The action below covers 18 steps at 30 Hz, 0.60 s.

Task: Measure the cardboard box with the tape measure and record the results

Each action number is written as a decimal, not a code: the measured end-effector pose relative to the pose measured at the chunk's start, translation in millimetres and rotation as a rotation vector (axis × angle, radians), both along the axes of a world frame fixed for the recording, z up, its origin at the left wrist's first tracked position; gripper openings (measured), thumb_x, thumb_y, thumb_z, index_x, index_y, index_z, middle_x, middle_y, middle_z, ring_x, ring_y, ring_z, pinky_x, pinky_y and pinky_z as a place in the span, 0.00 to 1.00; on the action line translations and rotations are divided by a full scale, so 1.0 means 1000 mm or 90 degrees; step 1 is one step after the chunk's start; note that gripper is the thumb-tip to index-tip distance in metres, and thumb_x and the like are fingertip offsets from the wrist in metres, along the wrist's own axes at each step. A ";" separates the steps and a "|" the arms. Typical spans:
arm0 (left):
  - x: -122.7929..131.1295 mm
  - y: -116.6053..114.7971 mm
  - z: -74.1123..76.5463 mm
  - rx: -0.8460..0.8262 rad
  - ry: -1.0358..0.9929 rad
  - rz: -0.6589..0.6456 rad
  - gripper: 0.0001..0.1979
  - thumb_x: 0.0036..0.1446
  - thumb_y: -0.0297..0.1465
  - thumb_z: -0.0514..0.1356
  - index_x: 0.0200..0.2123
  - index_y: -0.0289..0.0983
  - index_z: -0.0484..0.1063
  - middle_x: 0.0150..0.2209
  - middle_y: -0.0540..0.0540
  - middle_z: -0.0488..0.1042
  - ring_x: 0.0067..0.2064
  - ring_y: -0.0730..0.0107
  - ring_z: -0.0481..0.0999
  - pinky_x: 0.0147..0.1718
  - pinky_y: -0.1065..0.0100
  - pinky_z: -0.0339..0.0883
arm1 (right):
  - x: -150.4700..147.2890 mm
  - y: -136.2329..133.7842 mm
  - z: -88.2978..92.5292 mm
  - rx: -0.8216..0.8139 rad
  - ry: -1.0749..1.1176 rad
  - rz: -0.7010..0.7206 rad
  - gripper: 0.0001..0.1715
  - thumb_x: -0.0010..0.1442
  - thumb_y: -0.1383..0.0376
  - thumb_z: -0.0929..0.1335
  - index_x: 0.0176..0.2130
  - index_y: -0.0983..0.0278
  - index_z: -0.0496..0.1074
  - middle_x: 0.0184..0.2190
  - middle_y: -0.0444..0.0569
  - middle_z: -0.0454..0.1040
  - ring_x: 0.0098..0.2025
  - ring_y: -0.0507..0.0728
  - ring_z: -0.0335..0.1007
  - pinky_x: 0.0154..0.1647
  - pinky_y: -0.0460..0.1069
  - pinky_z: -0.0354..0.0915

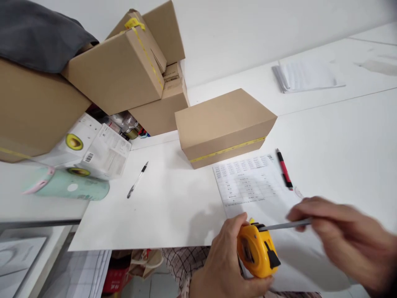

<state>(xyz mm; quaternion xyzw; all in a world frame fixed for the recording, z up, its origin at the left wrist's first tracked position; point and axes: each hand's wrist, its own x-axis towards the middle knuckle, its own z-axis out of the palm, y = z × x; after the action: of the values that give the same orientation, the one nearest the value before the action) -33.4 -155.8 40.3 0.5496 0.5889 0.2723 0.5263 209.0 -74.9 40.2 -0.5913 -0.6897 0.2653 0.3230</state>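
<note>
My left hand [228,263] is wrapped round a yellow and black tape measure [259,250], held up over the front edge of the table. My right hand [344,236], partly blurred, pinches a thin grey rod-like tool [287,224] whose exact kind I cannot make out. The tool's tip meets the black part at the top of the tape measure. Beneath both hands lies a printed sheet of paper [245,186]. A red and black pen [284,169] rests along the sheet's right side.
A cardboard box [226,120] with a yellow measuring strip stands behind the paper. Larger cartons [114,70] are stacked at the back left, near an avocado-printed box [93,145] and a mint-green bottle [74,186]. Another pen [137,180] lies left; papers [307,76] lie far right.
</note>
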 end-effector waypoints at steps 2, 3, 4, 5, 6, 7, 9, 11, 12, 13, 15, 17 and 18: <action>0.000 -0.006 0.000 0.045 -0.001 0.036 0.48 0.41 0.33 0.76 0.66 0.47 0.63 0.65 0.40 0.67 0.63 0.41 0.67 0.63 0.48 0.63 | -0.017 -0.003 -0.006 0.007 0.049 0.058 0.17 0.59 0.43 0.64 0.44 0.35 0.77 0.30 0.48 0.79 0.32 0.65 0.76 0.32 0.63 0.69; -0.001 -0.007 0.004 0.071 0.013 0.051 0.47 0.41 0.33 0.76 0.65 0.47 0.64 0.65 0.40 0.67 0.62 0.42 0.69 0.62 0.49 0.65 | -0.022 0.001 -0.008 0.024 0.056 0.047 0.16 0.60 0.45 0.64 0.46 0.36 0.76 0.31 0.48 0.79 0.31 0.65 0.76 0.32 0.62 0.70; -0.003 -0.005 0.009 0.108 0.037 0.065 0.46 0.43 0.33 0.76 0.65 0.47 0.64 0.65 0.40 0.67 0.61 0.43 0.70 0.60 0.50 0.68 | -0.024 0.007 -0.011 0.042 0.043 0.000 0.18 0.61 0.45 0.64 0.49 0.37 0.75 0.32 0.48 0.79 0.32 0.64 0.76 0.31 0.61 0.70; -0.006 -0.001 0.017 0.164 0.067 0.068 0.45 0.44 0.33 0.76 0.65 0.48 0.63 0.64 0.40 0.68 0.60 0.45 0.72 0.59 0.51 0.70 | -0.024 0.016 -0.014 0.055 0.020 -0.059 0.19 0.63 0.45 0.62 0.51 0.39 0.73 0.34 0.48 0.79 0.32 0.64 0.75 0.30 0.60 0.70; -0.011 0.006 0.027 0.249 0.101 0.063 0.44 0.47 0.33 0.75 0.66 0.49 0.62 0.63 0.41 0.69 0.59 0.47 0.74 0.57 0.53 0.71 | -0.021 0.026 -0.017 0.058 -0.009 -0.119 0.22 0.65 0.45 0.61 0.54 0.41 0.71 0.36 0.50 0.79 0.33 0.64 0.75 0.31 0.60 0.70; -0.017 0.018 0.037 0.355 0.135 0.053 0.44 0.49 0.33 0.74 0.66 0.50 0.60 0.61 0.41 0.71 0.58 0.49 0.75 0.56 0.54 0.72 | -0.017 0.037 -0.020 0.045 -0.045 -0.166 0.24 0.65 0.44 0.60 0.57 0.43 0.68 0.37 0.51 0.78 0.34 0.65 0.74 0.32 0.61 0.69; -0.031 0.050 0.060 0.614 0.199 0.029 0.44 0.51 0.31 0.73 0.67 0.48 0.57 0.57 0.42 0.73 0.56 0.51 0.76 0.54 0.53 0.74 | -0.006 0.058 -0.028 -0.011 -0.125 -0.206 0.31 0.65 0.41 0.59 0.62 0.47 0.63 0.37 0.52 0.78 0.34 0.67 0.74 0.34 0.63 0.68; -0.045 0.091 0.079 0.760 0.284 0.047 0.40 0.53 0.28 0.71 0.65 0.44 0.58 0.57 0.41 0.72 0.58 0.53 0.74 0.55 0.52 0.72 | 0.003 0.074 -0.035 -0.072 -0.193 -0.204 0.39 0.63 0.37 0.59 0.65 0.52 0.59 0.34 0.53 0.78 0.35 0.69 0.74 0.31 0.63 0.66; -0.051 0.112 0.086 0.803 0.328 0.064 0.38 0.54 0.27 0.70 0.64 0.42 0.58 0.58 0.40 0.71 0.59 0.52 0.72 0.56 0.51 0.71 | 0.006 0.078 -0.038 -0.090 -0.221 -0.195 0.42 0.62 0.36 0.59 0.65 0.54 0.59 0.34 0.54 0.78 0.35 0.70 0.74 0.29 0.62 0.65; -0.056 0.133 0.091 0.822 0.364 0.082 0.36 0.55 0.28 0.69 0.64 0.41 0.58 0.58 0.38 0.70 0.60 0.51 0.71 0.57 0.51 0.69 | 0.007 0.081 -0.040 -0.099 -0.246 -0.181 0.43 0.61 0.36 0.59 0.65 0.57 0.59 0.36 0.56 0.79 0.37 0.71 0.75 0.29 0.61 0.64; -0.066 0.172 0.095 0.812 0.425 0.072 0.33 0.57 0.28 0.67 0.63 0.39 0.59 0.59 0.37 0.69 0.61 0.50 0.70 0.59 0.50 0.66 | 0.007 0.083 -0.044 -0.091 -0.286 -0.154 0.41 0.63 0.37 0.58 0.63 0.60 0.61 0.41 0.59 0.79 0.41 0.72 0.75 0.28 0.58 0.63; -0.073 0.202 0.092 0.776 0.465 0.055 0.31 0.58 0.28 0.65 0.63 0.37 0.59 0.60 0.35 0.69 0.61 0.50 0.69 0.60 0.49 0.64 | 0.006 0.082 -0.046 -0.071 -0.305 -0.137 0.35 0.67 0.42 0.57 0.61 0.60 0.63 0.45 0.59 0.79 0.45 0.71 0.75 0.28 0.56 0.62; -0.075 0.214 0.090 0.753 0.480 0.050 0.30 0.59 0.29 0.64 0.63 0.37 0.59 0.60 0.35 0.70 0.60 0.50 0.70 0.59 0.49 0.64 | 0.005 0.082 -0.048 -0.060 -0.310 -0.131 0.31 0.69 0.45 0.56 0.59 0.59 0.64 0.46 0.59 0.79 0.46 0.70 0.75 0.28 0.55 0.62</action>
<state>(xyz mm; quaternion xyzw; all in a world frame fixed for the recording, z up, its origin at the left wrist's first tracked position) -108.8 58.1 130.1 0.7789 0.5036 0.3566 -0.1116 214.1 6.7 -7.7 -0.7191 -0.6702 0.1126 0.1449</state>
